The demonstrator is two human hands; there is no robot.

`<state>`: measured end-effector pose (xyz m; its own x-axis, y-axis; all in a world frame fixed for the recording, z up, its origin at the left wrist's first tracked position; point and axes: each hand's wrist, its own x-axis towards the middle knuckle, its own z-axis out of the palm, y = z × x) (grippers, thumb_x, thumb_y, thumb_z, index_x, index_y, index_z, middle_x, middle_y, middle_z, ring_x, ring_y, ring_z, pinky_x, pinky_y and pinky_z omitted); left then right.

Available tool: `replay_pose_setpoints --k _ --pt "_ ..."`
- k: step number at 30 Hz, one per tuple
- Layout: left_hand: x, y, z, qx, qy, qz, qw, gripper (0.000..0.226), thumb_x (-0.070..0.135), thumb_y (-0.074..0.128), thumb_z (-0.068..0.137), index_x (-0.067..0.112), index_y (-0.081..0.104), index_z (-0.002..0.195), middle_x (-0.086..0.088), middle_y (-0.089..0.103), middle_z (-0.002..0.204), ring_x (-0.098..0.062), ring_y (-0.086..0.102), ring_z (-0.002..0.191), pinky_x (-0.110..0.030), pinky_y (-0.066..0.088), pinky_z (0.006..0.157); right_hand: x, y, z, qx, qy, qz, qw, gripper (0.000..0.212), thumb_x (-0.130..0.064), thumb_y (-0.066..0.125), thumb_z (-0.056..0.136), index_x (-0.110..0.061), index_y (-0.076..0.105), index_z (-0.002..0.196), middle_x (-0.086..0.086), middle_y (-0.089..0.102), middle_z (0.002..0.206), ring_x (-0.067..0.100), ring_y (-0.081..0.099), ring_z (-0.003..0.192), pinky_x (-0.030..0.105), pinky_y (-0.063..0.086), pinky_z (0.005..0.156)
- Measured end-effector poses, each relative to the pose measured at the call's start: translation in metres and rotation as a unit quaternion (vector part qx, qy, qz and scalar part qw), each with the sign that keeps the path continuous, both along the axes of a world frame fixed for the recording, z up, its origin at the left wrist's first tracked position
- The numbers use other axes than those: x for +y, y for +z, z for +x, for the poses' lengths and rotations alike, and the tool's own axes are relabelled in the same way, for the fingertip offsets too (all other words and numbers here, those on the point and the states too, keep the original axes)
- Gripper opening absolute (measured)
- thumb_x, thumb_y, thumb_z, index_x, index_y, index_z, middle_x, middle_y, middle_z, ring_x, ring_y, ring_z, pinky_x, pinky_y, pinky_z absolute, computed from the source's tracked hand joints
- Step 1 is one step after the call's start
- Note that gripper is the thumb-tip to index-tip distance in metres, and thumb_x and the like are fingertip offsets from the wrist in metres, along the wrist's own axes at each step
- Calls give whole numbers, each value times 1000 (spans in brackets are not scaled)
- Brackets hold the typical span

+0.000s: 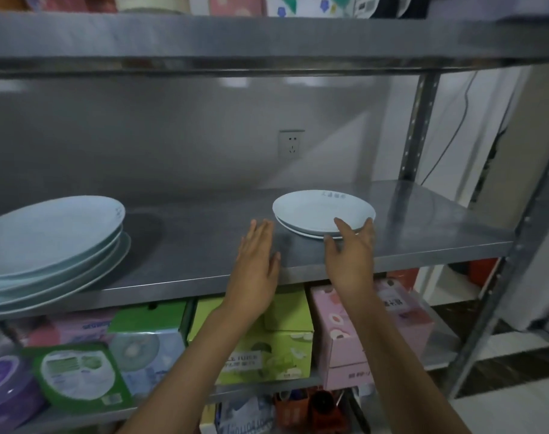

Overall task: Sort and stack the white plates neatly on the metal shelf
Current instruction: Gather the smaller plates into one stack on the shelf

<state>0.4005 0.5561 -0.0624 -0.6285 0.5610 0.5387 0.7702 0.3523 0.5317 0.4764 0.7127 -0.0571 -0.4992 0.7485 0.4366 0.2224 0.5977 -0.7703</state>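
Observation:
Two small white plates (317, 211) lie stacked on the right half of the metal shelf (204, 245). A stack of several large white plates (47, 242) sits at the shelf's left end, its layers slightly offset. My right hand (349, 249) is at the near rim of the small stack, fingers spread, thumb and fingertips at the plate edge without gripping it. My left hand (257, 261) hovers flat over the shelf just left of the small plates, fingers straight, holding nothing.
An upper shelf (266, 42) runs close overhead with packages on it. A wall socket (291, 145) sits behind. Below are green (266, 343), pink (370, 333) and blue boxes. A perforated metal upright (417, 126) stands at the back right.

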Motion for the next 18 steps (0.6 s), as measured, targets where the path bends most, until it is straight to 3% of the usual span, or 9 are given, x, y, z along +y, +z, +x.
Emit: replay_pose_setpoints --k 3,6,9,12,15,18 --pt "-7 3 -1 1 8 6 1000 57 20 43 102 15 17 153 3 14 160 2 -8 142 -34 10 122 0 2 -6 10 -11 -22 1000 28 -23 59 93 -20 62 121 19 2 159 28 -2 148 33 17 116" --pt "-16 5 -2 12 13 3 1000 56 22 44 101 15 22 152 2 16 160 -2 -6 145 -33 12 121 1 5 -9 23 -14 -34 999 16 -21 65 89 -19 67 105 19 8 159 29 10 147 28 23 112" --pt "-23 10 -7 38 18 3 999 51 22 46 100 14 31 148 0 20 159 -9 -1 148 -33 14 120 0 7 -8 62 -5 -36 997 10 -17 69 86 -16 69 96 14 26 154 26 24 143 13 22 102" --pt "-28 16 -7 52 21 18 998 45 21 48 100 15 39 143 1 20 159 -8 -1 148 -24 9 116 -6 7 -9 120 3 -35 992 9 -12 70 84 -13 70 93 9 45 143 25 30 139 4 17 97" --pt "-29 21 -7 49 21 24 998 44 24 49 99 19 40 142 4 19 159 -7 -1 148 -24 9 116 -18 14 -6 178 21 -42 983 10 -8 70 84 -10 70 94 10 51 138 18 32 136 -11 16 86" --pt "-32 28 -6 47 17 33 998 53 25 56 96 23 35 145 7 17 159 -6 -1 147 -25 9 117 -35 23 0 218 48 -39 974 10 -1 70 82 -5 69 92 13 52 134 8 32 126 -13 19 79"
